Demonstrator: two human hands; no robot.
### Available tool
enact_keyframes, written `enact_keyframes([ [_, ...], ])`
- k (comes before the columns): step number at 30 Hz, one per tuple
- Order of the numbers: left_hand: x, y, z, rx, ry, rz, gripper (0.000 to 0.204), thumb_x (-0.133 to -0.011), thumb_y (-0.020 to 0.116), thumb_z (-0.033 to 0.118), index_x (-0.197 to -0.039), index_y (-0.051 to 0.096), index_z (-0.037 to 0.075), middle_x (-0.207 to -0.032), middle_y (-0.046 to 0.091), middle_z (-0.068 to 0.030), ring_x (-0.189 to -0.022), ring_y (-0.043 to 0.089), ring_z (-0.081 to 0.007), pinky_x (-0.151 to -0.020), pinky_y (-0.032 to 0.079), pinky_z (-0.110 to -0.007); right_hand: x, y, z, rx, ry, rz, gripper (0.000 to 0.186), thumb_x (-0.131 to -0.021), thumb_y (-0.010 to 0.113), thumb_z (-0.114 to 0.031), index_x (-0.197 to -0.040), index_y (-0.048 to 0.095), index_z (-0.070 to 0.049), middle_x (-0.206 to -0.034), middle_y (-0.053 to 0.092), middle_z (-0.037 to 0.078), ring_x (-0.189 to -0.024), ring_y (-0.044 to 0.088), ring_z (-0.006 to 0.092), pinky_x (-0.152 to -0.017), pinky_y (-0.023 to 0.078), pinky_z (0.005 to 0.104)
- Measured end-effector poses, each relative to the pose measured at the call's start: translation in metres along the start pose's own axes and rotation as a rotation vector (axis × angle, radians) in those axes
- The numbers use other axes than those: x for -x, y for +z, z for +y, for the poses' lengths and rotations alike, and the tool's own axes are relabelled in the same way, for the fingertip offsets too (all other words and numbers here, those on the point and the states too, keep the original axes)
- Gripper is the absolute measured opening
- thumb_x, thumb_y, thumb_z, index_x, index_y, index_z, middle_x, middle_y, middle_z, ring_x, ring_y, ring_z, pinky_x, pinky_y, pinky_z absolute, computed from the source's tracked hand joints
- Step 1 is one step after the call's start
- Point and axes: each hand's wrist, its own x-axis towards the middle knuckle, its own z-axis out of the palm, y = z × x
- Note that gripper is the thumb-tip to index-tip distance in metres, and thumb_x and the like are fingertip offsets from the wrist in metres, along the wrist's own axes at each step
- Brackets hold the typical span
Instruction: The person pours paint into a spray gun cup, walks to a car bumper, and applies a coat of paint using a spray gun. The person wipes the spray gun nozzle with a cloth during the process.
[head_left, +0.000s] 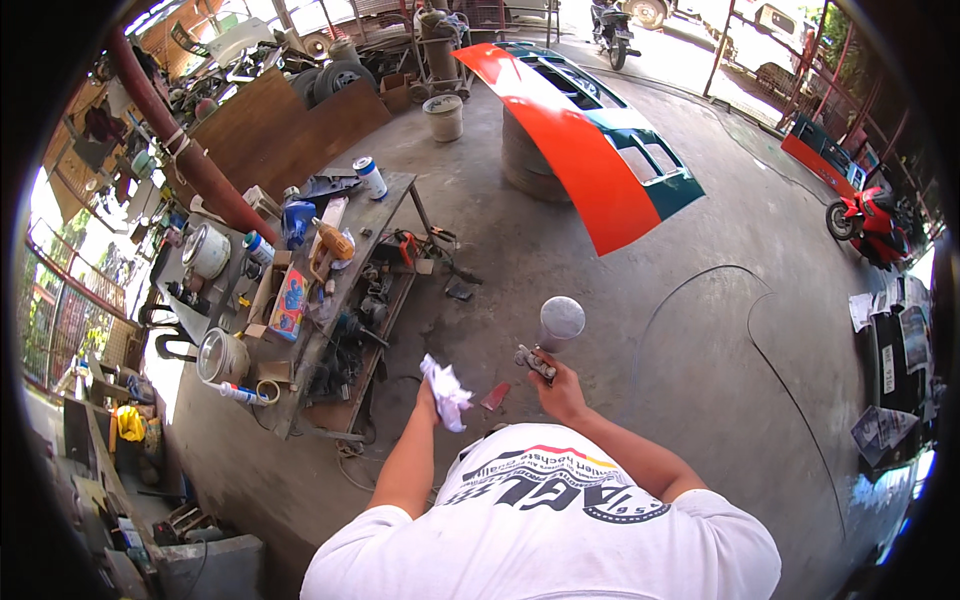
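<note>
While standing on the concrete floor [600,330], left hand [430,400] clutching a crumpled white rag [446,392], right hand [557,385] gripping a spray gun [548,340], cluttered tabletop [395,190] nearby.

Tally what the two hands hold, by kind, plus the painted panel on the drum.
Crumpled white rag, in the left hand: 1
Spray gun with metal cup, in the right hand: 1
Orange and teal body panel, resting on a drum: 1
Total: 3
</note>
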Motion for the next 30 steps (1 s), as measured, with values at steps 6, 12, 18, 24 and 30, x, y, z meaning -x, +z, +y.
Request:
enact_keyframes([
  [6, 0.052, -0.106, -0.049, -0.115, -0.194, 0.539, 0.048, -0.095, 0.059, 0.037, -0.131, 0.059, 0.005, -0.120, 0.067, -0.0145, -0.106, 0.068, -0.0324, -0.089, 0.055, -0.055, 0.008, 0.008, 0.037, 0.084, 0.137, 0.121, 0.042, -0.092, 0.069, -0.019, -0.132, 0.062, -0.010, -0.087, 0.069, 0.023, -0.078, 0.068, 0.0375, -0.071, 0.052, 0.0401],
  [12, 0.039, -0.072, -0.043, -0.308, -0.122, 0.679, 0.038, -0.088, 0.073, 0.024, -0.116, 0.069, -0.002, -0.102, 0.073, -0.0131, -0.084, 0.074, -0.0273, -0.071, 0.061, -0.044, -0.025, 0.015, 0.035, 0.121, 0.133, 0.139, 0.040, -0.092, 0.069, -0.021, -0.131, 0.063, -0.012, -0.074, 0.066, 0.021, -0.065, 0.066, 0.0340, -0.062, 0.050, 0.0389],
  [18, -0.017, -0.067, -0.014, -0.248, -0.079, 0.580, 0.043, -0.088, 0.073, 0.036, -0.115, 0.069, 0.002, -0.100, 0.072, -0.0091, -0.078, 0.071, -0.0224, -0.063, 0.056, -0.040, -0.085, 0.035, 0.022, 0.034, 0.142, -0.002, 0.039, -0.092, 0.069, -0.018, -0.130, 0.064, -0.011, -0.088, 0.070, 0.023, -0.078, 0.071, 0.0377, -0.068, 0.053, 0.0377],
  [24, -0.058, -0.022, 0.045, -0.477, 0.219, 0.693, 0.044, -0.082, 0.078, 0.025, -0.113, 0.068, -0.004, -0.101, 0.073, -0.0137, -0.085, 0.070, -0.0222, -0.070, 0.055, -0.040, -0.119, 0.049, 0.047, 0.008, 0.224, -0.058, 0.038, -0.092, 0.069, -0.015, -0.129, 0.064, -0.007, -0.089, 0.072, 0.021, -0.076, 0.070, 0.0300, -0.071, 0.053, 0.0362],
  [30, -0.145, -0.041, 0.170, -0.504, 0.451, 0.793, 0.042, -0.075, 0.079, 0.022, -0.105, 0.073, -0.005, -0.103, 0.074, -0.0197, -0.086, 0.071, -0.0253, -0.076, 0.055, -0.038, -0.152, 0.068, 0.045, 0.022, 0.167, -0.002, 0.040, -0.091, 0.070, -0.016, -0.129, 0.063, -0.006, -0.094, 0.072, 0.023, -0.087, 0.073, 0.0329, -0.076, 0.053, 0.0374],
])
